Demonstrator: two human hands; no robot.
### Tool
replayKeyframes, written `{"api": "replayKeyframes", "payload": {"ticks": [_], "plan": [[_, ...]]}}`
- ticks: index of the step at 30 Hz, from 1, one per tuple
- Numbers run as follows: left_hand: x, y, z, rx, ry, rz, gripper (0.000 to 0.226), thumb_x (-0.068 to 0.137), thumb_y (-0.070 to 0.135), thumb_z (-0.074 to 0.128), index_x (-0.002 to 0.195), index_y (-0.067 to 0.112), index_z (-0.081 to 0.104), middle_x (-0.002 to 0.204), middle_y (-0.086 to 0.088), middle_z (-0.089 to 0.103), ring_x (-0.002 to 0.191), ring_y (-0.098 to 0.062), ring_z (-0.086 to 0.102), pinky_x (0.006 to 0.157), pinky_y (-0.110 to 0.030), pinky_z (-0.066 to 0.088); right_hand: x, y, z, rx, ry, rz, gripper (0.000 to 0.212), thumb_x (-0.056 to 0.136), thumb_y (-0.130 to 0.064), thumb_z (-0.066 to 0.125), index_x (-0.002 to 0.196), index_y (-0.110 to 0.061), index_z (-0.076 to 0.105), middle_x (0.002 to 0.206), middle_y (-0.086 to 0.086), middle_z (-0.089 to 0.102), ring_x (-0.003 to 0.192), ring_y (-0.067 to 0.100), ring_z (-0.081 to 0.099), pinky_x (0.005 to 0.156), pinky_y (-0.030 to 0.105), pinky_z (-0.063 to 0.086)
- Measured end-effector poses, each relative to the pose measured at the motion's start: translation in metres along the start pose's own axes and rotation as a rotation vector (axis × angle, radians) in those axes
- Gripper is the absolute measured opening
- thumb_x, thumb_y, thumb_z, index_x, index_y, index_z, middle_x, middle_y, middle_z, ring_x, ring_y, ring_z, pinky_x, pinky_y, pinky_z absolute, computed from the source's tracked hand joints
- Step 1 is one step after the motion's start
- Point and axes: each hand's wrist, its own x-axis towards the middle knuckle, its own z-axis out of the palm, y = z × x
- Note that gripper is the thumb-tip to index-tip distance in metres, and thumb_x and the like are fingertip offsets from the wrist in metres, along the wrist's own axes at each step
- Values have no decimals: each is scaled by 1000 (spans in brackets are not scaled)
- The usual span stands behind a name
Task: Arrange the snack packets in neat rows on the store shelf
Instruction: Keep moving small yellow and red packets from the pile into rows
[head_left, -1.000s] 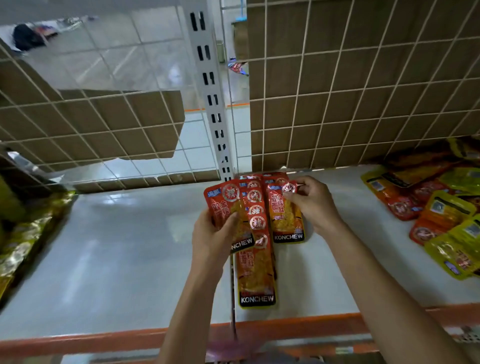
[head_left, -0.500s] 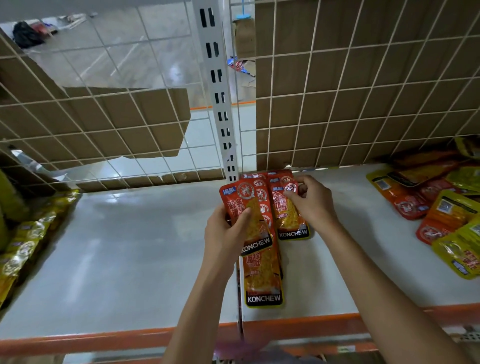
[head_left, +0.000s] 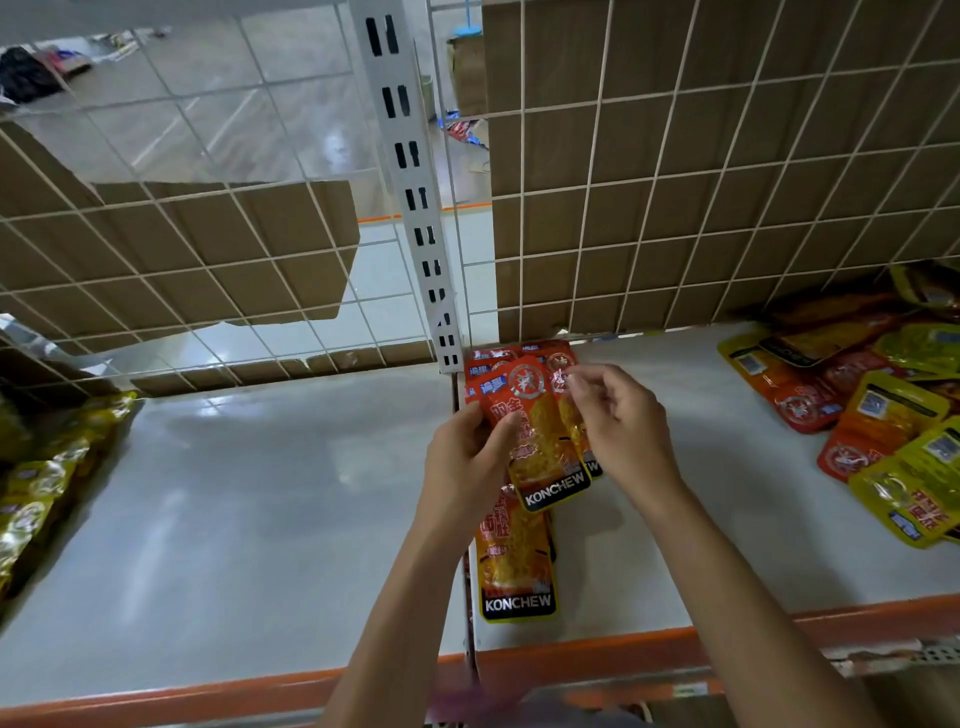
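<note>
**Both hands on the red packet stack at the far middle of the shelf**

Left hand (head_left: 467, 457): fingers curled, thumb pressed on the face of the top red packet (head_left: 540, 436), gripping it by its left edge. The packet is tilted, its upper end toward the far wire grid (head_left: 675, 208), its lower end toward the near edge.

Right hand (head_left: 618, 421): fingers half curled, thumb and forefinger drawn close at the upper right corner of the packet behind (head_left: 563, 374). Whether they actually pinch it, I cannot tell.

Writing: "KONCHEW" in white on a black band at the foot of the top red packet; same word on the flat packet (head_left: 514, 561) lying nearer the orange shelf lip (head_left: 623, 649). Large characters on the packet faces not legible. Round emblem near the top of each.

Location: stack sits on the white shelf (head_left: 234, 519), just right of the slotted upright (head_left: 415, 208). Loose pile of red and yellow packets (head_left: 883, 415) at far right; gold packets (head_left: 41, 483) at left edge.

Change from half a second ago: the top packet has moved rightward over the stack, now covering most of the packet the right hand held; right hand fingers have loosened from a closed grip.
</note>
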Motion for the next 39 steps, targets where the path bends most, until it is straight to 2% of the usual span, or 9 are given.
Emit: {"api": "replayKeyframes", "payload": {"ticks": [3, 5, 7, 12, 17, 21, 25, 31, 39], "plan": [[4, 4, 5, 83, -30, 70, 13, 91, 29, 60, 94, 17, 64, 87, 0, 71, 78, -14, 70, 63, -30, 57, -13, -3, 2, 174, -182, 90, 31, 90, -45, 52, 117, -29, 53, 103, -9, 64, 95, 4, 63, 78, 24, 55], [5, 4, 10, 205, 8, 122, 13, 88, 34, 63, 91, 21, 65, 86, 7, 70, 76, -10, 68, 63, -25, 57, -14, 1, 4, 128, -136, 85, 30, 92, -39, 54, 119, -27, 51, 109, -5, 64, 98, 9, 63, 81, 30, 55], [6, -3, 13, 448, 116, 204, 23, 87, 38, 63, 103, 21, 66, 97, 9, 67, 87, -8, 64, 71, -23, 54, -13, 6, 2, 64, -20, 65, 26, 93, -31, 55, 118, -23, 54, 109, -4, 64, 98, 11, 63, 82, 28, 53], [10, -34, 14, 842, 228, 479, 29, 87, 27, 64, 112, 13, 63, 122, -8, 60, 113, -31, 50, 88, -44, 50, -10, 18, -1, -116, 50, 111, 27, 92, -25, 58, 117, -15, 55, 104, 2, 66, 94, 19, 63, 69, 20, 45], [14, -43, 20, 853, 209, 466, 39, 87, 35, 44, 112, 12, 64, 128, -11, 57, 121, -36, 47, 95, -46, 47, -9, 23, 6, -250, -42, 129, 29, 90, -27, 60, 114, -11, 54, 103, 7, 67, 87, 19, 61, 68, 20, 37], [16, -49, 20, 862, 182, 450, 28, 87, 24, 63, 112, 12, 64, 126, -11, 58, 120, -34, 48, 95, -47, 47, -4, 25, 7, -344, -47, 117, 32, 87, -34, 63, 110, -12, 55, 103, 6, 67, 93, 23, 62, 71, 24, 42], [17, -48, 21, 879, 188, 465, 30, 86, 27, 60, 111, 12, 65, 117, -9, 62, 113, -33, 52, 90, -44, 50, -6, 22, 7, -435, -33, 121, 35, 86, -38, 63, 106, -15, 46, 97, 4, 65, 88, 24, 62, 63, 25, 37], [16, -46, 21, 898, 167, 431, 31, 88, 27, 64, 115, 13, 63, 122, -8, 60, 118, -31, 48, 93, -45, 47, -9, 22, 5, -502, -6, 117, 41, 85, -45, 61, 109, -17, 44, 103, 2, 60, 91, 22, 61, 64, 25, 38], [16, -23, 38, 899, 201, 508, 29, 89, 25, 62, 115, 13, 64, 122, -10, 59, 116, -32, 49, 95, -46, 44, -24, 37, -41, -495, 207, -30, 30, 86, -24, 64, 113, -10, 60, 112, 10, 62, 106, 28, 52, 77, 34, 43]]}}
